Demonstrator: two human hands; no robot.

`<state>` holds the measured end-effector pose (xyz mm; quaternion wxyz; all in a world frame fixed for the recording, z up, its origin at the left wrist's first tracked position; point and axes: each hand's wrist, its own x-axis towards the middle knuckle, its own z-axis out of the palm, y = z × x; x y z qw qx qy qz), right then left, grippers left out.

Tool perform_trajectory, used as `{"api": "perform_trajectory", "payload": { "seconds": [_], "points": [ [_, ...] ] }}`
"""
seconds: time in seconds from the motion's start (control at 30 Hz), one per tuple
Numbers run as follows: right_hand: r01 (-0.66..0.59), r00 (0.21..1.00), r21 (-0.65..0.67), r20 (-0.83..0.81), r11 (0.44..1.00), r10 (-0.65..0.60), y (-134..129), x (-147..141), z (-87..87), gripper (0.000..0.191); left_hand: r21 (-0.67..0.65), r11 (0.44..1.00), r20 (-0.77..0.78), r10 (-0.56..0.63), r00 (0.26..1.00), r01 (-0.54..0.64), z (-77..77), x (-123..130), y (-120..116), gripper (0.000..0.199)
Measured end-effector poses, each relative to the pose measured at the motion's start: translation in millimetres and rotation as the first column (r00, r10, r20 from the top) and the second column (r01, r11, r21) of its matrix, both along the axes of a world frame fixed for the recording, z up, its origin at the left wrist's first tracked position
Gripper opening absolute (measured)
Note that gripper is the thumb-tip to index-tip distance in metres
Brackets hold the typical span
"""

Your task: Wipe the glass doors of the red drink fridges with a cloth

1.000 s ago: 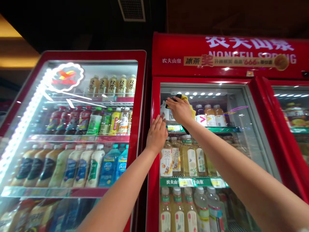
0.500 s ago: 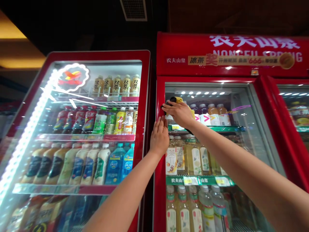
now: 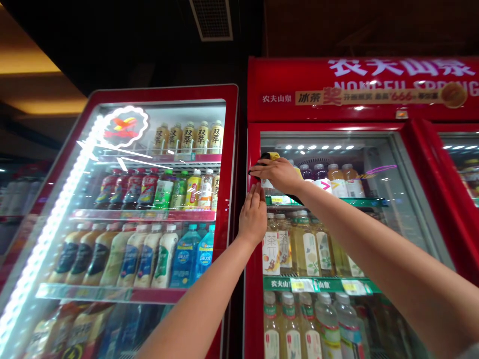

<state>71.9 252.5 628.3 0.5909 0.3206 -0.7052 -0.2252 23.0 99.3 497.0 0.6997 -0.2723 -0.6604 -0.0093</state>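
My right hand (image 3: 280, 174) presses a yellow and black cloth (image 3: 275, 155) against the upper left corner of the right fridge's glass door, where the glass meets the red door frame (image 3: 255, 279). Part of the cloth lies hidden under the palm, and its dark edge shows past the fingertips. Just below, my left hand (image 3: 253, 215) rests flat on the left side of that frame, fingers stretched upward, with nothing in it. Behind the glass, bottles (image 3: 339, 179) stand on the top shelf close to the right hand.
A second red-framed drinks fridge (image 3: 231, 149) stands to the left, with a bright light strip (image 3: 60, 214) along its far side. A dark gap (image 3: 239, 299) separates the two fridges. Another glass door (image 3: 462, 164) adjoins on the right. Above is a ceiling vent (image 3: 211, 20).
The whole scene has shifted slightly right and down in the picture. Both hands stay at nearly the same places on the door, the right one still on the cloth.
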Motion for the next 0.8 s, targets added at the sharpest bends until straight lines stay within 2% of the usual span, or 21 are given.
{"api": "perform_trajectory", "payload": {
  "seconds": [0.13, 0.2, 0.4, 0.5, 0.6, 0.67, 0.73, 0.8],
  "points": [
    [-0.006, 1.000, -0.139, -0.028, 0.990, 0.002, -7.0, -4.3, 15.3, 0.056, 0.015, 0.999, 0.014, 0.052, 0.999, -0.053, 0.2, -1.4, -0.3, 0.056],
    [0.001, 0.999, -0.192, -0.038, 0.981, -0.008, -10.6, -6.2, 16.7, 0.057, 0.023, 0.998, 0.016, 0.053, 0.998, -0.054, 0.1, -1.3, -0.1, 0.057],
    [0.031, 0.999, -0.114, -0.006, 0.993, -0.032, -10.5, -1.6, 10.0, 0.057, 0.022, 0.999, 0.007, -0.028, 1.000, 0.028, -0.2, -1.0, -1.0, 0.062],
    [0.037, 0.999, -0.229, -0.008, 0.973, -0.040, -11.5, -0.1, 14.4, 0.057, 0.016, 1.000, 0.013, -0.017, 1.000, 0.017, -0.2, -1.7, -2.2, 0.061],
    [0.040, 0.996, -0.440, -0.054, 0.897, -0.071, -14.2, -2.1, 4.0, 0.057, 0.020, 1.000, 0.021, -0.005, 1.000, 0.004, -0.8, -1.5, -2.3, 0.062],
    [0.045, 0.993, -0.518, -0.068, 0.854, -0.094, -16.3, -3.9, -9.6, 0.056, 0.023, 1.000, 0.020, -0.009, 1.000, 0.009, -1.3, -0.8, -1.7, 0.062],
    [0.049, 0.994, -0.511, -0.060, 0.858, -0.093, -17.1, -5.0, -18.0, 0.055, 0.027, 1.000, 0.009, -0.013, 1.000, 0.012, -0.6, -0.1, -0.7, 0.060],
    [0.041, 0.996, -0.466, -0.051, 0.884, -0.073, -15.4, -5.1, -15.5, 0.056, 0.026, 1.000, -0.005, -0.006, 1.000, 0.006, 2.4, 0.7, 0.7, 0.058]
  ]
}}
